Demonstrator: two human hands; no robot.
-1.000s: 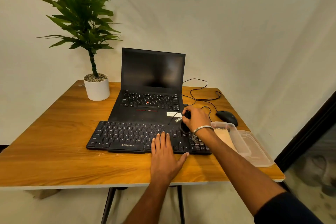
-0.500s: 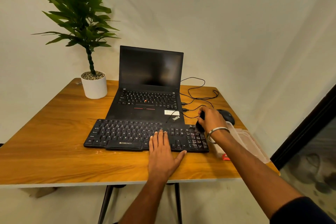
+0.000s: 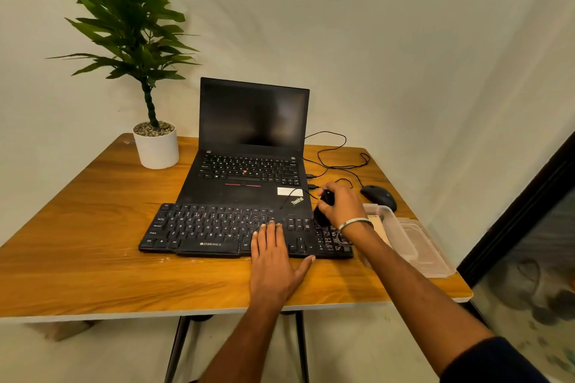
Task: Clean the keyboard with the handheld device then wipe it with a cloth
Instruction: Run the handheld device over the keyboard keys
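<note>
A black keyboard [image 3: 205,228] lies across the front of the wooden table [image 3: 87,227], partly over the laptop's palm rest. My left hand [image 3: 275,261] rests flat with straight fingers on the keyboard's lower middle keys. My right hand [image 3: 340,205] grips a small black handheld device [image 3: 323,210], holding it upright over the keyboard's right end, near the number pad. A metal bangle sits on that wrist. A beige cloth [image 3: 378,225] lies inside a clear plastic container [image 3: 401,233] just right of the keyboard, mostly hidden by my right forearm.
An open black laptop [image 3: 252,146] stands behind the keyboard. A black mouse [image 3: 378,196] with looping cables sits at the right rear. A potted plant in a white pot [image 3: 157,146] stands at the back left. A clear lid [image 3: 431,253] lies near the table's right edge.
My right hand moved the device right past the keyboard's end, then back left over the number pad area. My left hand stays pressed on the keys.
</note>
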